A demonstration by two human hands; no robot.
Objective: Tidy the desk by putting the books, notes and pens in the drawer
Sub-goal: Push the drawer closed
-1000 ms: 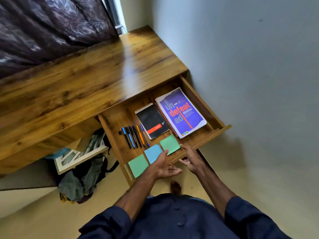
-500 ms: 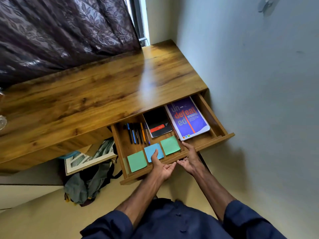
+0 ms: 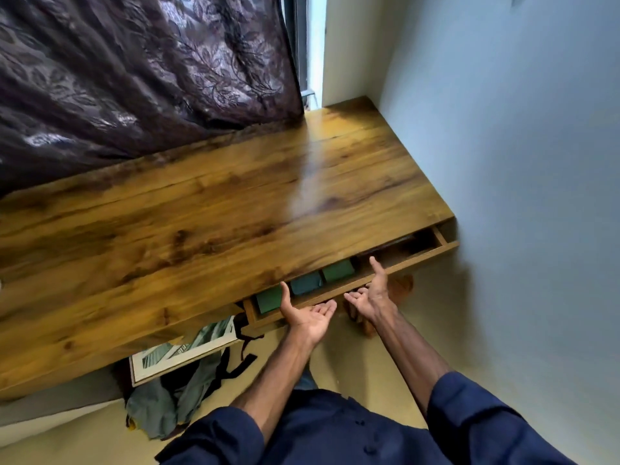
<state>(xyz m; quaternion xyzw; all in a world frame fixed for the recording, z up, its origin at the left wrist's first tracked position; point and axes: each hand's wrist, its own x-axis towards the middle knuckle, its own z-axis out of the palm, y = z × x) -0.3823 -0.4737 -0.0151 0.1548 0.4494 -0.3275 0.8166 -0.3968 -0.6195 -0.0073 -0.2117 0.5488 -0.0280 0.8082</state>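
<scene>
Head view: the drawer [image 3: 339, 294] stands only slightly out from under the desk [image 3: 201, 213].
Drawer axis: its front edge runs from 8 o'clock to 2 o'clock; closing travel points toward 11 o'clock.
Contents: three sticky notes [image 3: 303, 283] show in the gap; books and pens are hidden.
Left hand [image 3: 307, 315]: palm up, fingers spread, thumb on the front edge, gripping nothing.
Right hand [image 3: 370, 295]: open likewise, thumb at the edge, empty.
Nearer hand: both sit at the front, at 5 o'clock from the gap.
</scene>
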